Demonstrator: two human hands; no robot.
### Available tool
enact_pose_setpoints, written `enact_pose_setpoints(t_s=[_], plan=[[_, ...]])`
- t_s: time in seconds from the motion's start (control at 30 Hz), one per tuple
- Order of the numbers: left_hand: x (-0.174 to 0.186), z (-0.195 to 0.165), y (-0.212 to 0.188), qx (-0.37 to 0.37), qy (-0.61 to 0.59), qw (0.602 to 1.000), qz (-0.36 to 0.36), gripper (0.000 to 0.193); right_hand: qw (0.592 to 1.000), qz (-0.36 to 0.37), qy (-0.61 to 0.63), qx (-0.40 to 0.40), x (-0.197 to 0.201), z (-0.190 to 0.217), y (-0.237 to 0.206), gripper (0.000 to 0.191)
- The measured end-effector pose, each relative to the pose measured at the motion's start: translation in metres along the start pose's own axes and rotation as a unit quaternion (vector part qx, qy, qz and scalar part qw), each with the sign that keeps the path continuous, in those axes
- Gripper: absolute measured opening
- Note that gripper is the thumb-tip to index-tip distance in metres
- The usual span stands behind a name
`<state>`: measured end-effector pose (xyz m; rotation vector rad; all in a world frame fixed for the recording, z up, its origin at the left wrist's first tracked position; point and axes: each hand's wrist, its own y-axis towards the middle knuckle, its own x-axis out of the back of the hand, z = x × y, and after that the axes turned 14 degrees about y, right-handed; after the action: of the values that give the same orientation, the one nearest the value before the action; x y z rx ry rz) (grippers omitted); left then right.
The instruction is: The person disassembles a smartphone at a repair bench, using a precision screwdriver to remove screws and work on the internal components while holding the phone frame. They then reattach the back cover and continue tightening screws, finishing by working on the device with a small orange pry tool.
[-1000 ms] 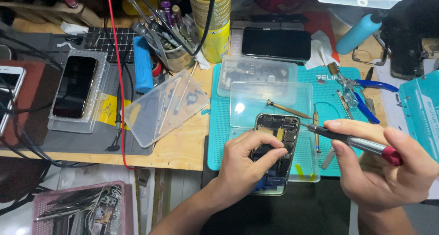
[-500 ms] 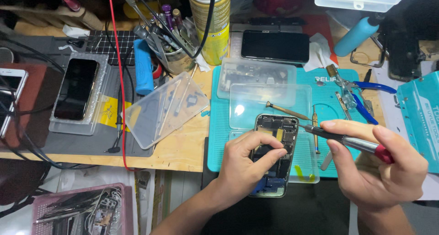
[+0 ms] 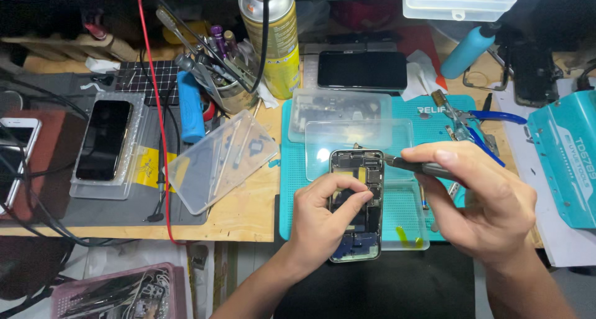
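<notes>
Left hand [image 3: 326,223] pinches the opened phone [image 3: 357,204]; right hand [image 3: 481,198], at 3 o'clock, grips a screwdriver [image 3: 413,165] whose tip could slip and gouge components.

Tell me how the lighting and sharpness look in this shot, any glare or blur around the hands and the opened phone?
Head view: even overhead light, bright on the teal mat; pale glare on the clear tray lid above the opened phone; left hand and right hand sharp, no motion blur; top edge and lower left corner fall dark; wide-lens bending shows at the bench edges.
</notes>
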<state>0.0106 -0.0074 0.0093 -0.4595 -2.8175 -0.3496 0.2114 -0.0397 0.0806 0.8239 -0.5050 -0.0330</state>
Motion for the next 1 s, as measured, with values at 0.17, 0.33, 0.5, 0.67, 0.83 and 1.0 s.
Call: enact_pose_setpoints(t_s=[0.17,0.33,0.5,0.67,0.83,1.0], plan=[[-0.004,0.003,0.005,0.026,-0.021,0.999,0.015,0.009,0.997,-0.029,-0.06,-0.048,-0.005,-0.003,0.01,0.058],[-0.009,0.008,0.009,0.068,-0.08,0.994,0.036,0.008,0.997,-0.016,-0.077,-0.003,-0.008,-0.009,0.015,0.058],[-0.011,0.012,0.008,0.026,-0.054,0.998,0.026,0.007,1.0,-0.023,-0.017,-0.01,-0.007,-0.011,0.012,0.056],[-0.012,0.011,0.007,0.046,-0.073,0.996,0.031,0.007,0.993,-0.03,-0.118,0.007,-0.005,-0.012,0.007,0.063],[-0.01,0.009,0.007,0.036,-0.072,0.996,0.027,0.007,0.999,-0.012,-0.041,0.019,-0.003,-0.013,0.008,0.069],[-0.01,0.007,0.006,0.041,-0.067,0.996,0.032,0.008,0.999,-0.021,-0.044,0.007,-0.007,-0.013,0.005,0.07]])
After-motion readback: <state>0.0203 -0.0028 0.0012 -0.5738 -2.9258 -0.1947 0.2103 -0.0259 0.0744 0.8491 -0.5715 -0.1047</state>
